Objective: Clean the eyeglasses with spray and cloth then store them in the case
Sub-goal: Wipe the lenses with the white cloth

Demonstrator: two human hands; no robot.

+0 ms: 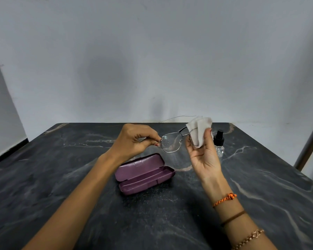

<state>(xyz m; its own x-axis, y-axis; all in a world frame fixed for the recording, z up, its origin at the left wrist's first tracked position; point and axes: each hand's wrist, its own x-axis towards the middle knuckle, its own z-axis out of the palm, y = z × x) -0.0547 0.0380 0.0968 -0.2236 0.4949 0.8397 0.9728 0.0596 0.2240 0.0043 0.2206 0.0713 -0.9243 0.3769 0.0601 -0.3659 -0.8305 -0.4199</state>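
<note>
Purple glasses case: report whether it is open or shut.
Open. The purple case lies on the table with its lid hinged back, and its inside shows with nothing in it.

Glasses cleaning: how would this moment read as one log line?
step: wiping | left hand: holds glasses | right hand: cloth on lens | case: open | spray: on table

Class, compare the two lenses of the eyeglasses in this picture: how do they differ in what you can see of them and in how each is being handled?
The lens near the left hand is bare and fully visible, speckled with droplets; the other lens is wrapped in the white cloth and mostly hidden. The left hand pinches the eyeglasses at the frame's corner beside the bare lens, while the right hand grips its lens through the cloth. Both are held above the table.
</note>
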